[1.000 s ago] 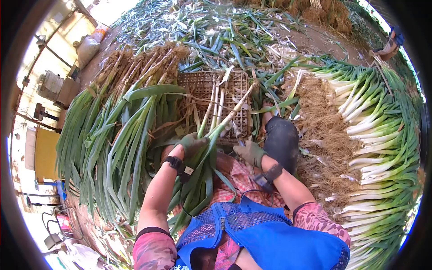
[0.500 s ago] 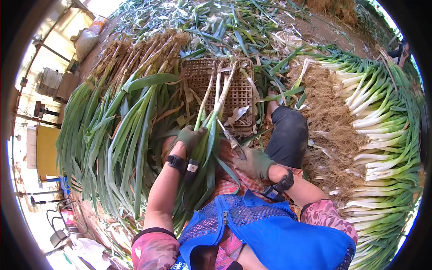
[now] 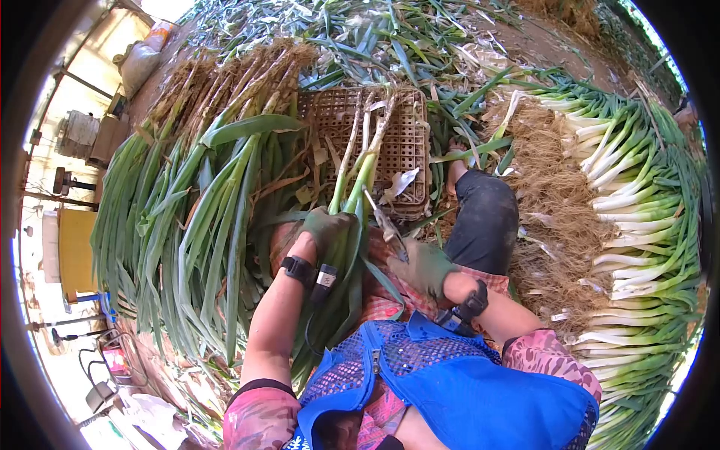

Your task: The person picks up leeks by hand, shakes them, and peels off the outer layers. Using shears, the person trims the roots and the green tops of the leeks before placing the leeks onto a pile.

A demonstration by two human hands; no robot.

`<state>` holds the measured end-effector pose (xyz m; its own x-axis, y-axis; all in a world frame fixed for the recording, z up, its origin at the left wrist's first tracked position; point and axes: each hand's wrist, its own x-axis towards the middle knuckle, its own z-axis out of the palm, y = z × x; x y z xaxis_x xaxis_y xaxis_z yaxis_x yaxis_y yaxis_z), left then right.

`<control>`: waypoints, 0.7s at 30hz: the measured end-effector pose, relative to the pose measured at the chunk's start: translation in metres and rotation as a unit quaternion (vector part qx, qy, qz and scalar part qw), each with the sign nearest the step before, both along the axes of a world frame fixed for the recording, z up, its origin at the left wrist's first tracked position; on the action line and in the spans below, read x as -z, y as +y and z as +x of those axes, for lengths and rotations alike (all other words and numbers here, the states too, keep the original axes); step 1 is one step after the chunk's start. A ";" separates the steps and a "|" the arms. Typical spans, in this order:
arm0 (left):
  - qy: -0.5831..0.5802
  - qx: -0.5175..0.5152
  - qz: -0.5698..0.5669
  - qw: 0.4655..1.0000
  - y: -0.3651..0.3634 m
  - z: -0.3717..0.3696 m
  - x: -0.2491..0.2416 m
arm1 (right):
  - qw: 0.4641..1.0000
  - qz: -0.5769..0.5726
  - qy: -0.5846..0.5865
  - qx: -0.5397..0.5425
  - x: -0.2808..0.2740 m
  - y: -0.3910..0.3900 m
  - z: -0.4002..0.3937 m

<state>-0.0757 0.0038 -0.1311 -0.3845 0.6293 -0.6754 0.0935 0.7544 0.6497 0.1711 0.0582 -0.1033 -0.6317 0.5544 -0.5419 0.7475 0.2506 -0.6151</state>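
swung leek [image 3: 375,146] into line, seemingly evening its bunch [image 3: 342,176], clamped in left grip [image 3: 326,227], with tool [image 3: 389,232] clamped in right grip [image 3: 426,270].

Left hand [image 3: 328,227]: gloved, closed in a grip, just left of centre.
Right hand [image 3: 424,268]: gloved, curled closed, lower, right of centre.
Left forearm [image 3: 271,330]: angled up from lower left.
Right forearm [image 3: 499,313]: slanted up-left from lower right.

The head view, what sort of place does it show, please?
Probably a farm shed or yard for vegetables, though I cannot be certain: leek-like plants are piled on the left, a row of white stalks lies on the right, and leaf scraps are strewn beyond.
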 end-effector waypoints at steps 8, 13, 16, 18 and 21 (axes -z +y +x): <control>0.029 0.016 0.001 0.999 0.000 -0.002 0.004 | 0.995 0.006 -0.054 0.084 0.060 0.085 -0.060; 0.009 0.015 0.003 1.000 -0.002 -0.007 0.013 | 0.989 0.106 -0.097 0.043 0.114 0.157 -0.100; 0.007 0.006 0.013 1.000 -0.006 -0.012 0.029 | 0.987 0.081 -0.097 0.104 0.075 0.135 -0.094; -0.029 -0.011 0.015 0.999 -0.006 -0.014 0.029 | 0.993 0.065 -0.063 0.070 0.064 0.106 -0.076; -0.050 -0.016 0.016 0.999 -0.005 -0.018 0.035 | 0.997 0.045 -0.030 0.054 0.052 0.078 -0.059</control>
